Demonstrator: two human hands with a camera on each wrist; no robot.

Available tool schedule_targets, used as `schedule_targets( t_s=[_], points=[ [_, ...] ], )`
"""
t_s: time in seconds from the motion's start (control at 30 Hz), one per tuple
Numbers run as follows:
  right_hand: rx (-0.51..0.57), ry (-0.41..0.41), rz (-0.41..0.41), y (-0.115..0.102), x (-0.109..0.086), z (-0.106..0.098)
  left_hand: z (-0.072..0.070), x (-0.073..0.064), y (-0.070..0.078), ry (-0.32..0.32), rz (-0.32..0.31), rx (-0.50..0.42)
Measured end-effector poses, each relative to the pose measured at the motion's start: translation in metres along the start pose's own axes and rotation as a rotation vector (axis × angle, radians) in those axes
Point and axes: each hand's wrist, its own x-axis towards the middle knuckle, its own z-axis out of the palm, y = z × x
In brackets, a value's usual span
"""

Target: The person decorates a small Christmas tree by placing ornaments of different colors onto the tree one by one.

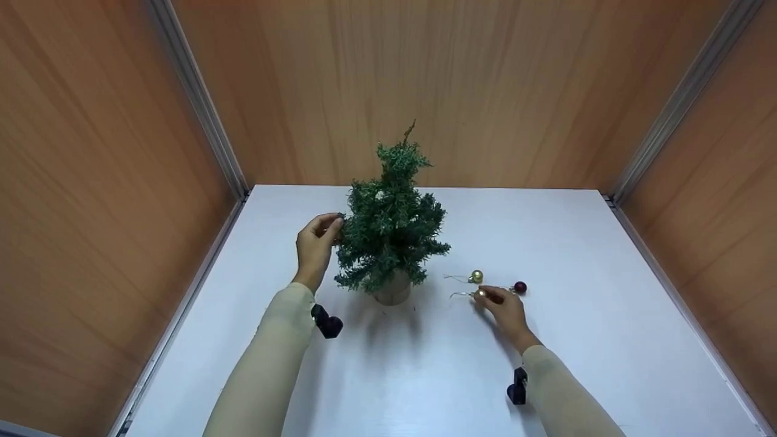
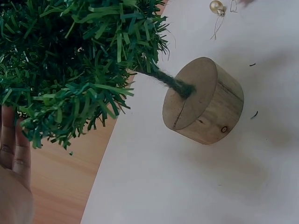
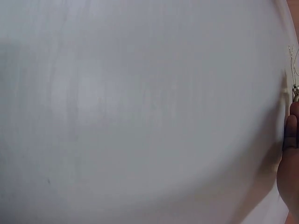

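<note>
A small artificial Christmas tree (image 1: 394,212) stands upright on a round wooden base (image 2: 224,112). My left hand (image 1: 315,246) is at the tree's left side, thumb and fingertips pinching the tip of a branch (image 1: 345,227); in the left wrist view, foliage covers the fingertips. Low over the table, my right hand (image 1: 505,311) pinches a gold bauble (image 1: 480,294), its hanging loop pointing left. Just behind that hand lie a second gold bauble (image 1: 477,277) and a dark red bauble (image 1: 520,287). The right wrist view catches only part of the right hand (image 3: 289,163) at its edge.
The white table (image 1: 607,255) is bounded by wood-grain panels (image 1: 449,91) at the back and both sides, with grey metal rails (image 1: 203,103) at the corners. Tiny green bits (image 2: 254,115) lie near the wooden base.
</note>
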Motion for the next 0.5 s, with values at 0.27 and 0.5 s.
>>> schedule_targets(
  t_s=[0.27,0.5],
  points=[
    [0.043,-0.006,-0.012,0.001,-0.002,-0.002,0.000,-0.010,0.018,-0.004,-0.016,0.010],
    [0.096,-0.018,0.041,-0.001,-0.002,-0.005,0.003,0.001,-0.002,0.026,-0.016,0.006]
  ],
)
